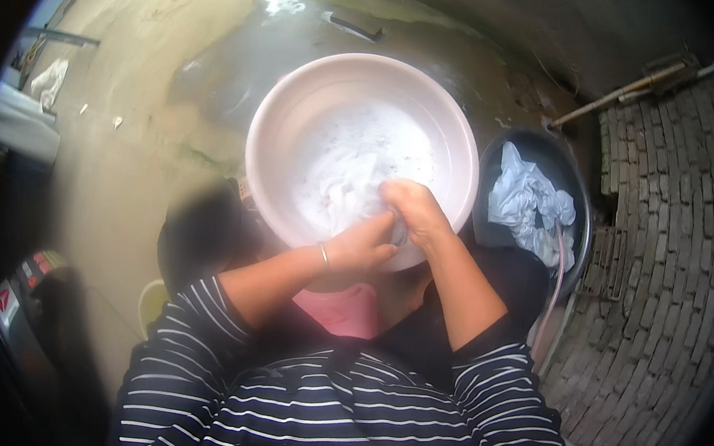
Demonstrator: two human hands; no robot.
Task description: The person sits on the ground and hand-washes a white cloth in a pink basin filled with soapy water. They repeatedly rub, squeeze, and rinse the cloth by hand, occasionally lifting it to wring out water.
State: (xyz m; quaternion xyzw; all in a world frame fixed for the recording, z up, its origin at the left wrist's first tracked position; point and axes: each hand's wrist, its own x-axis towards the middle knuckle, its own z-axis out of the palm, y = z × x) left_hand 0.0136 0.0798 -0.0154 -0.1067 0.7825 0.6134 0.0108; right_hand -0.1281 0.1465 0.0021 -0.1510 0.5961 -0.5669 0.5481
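A large pale pink plastic basin stands before me, holding suds and a wet white cloth. My left hand, with a bracelet at its wrist, grips part of the cloth at the basin's near right side. My right hand meets it there, its fingers curled over the same bunched cloth. Both hands hide some of the fabric between them. Beneath the near rim, between my legs, a pink plastic object shows.
To the right, a dark tub holds pale blue-white fabric and a thin hose. Brick paving lies beyond it. Wet concrete surrounds the basin's far side. A yellowish round object sits at lower left.
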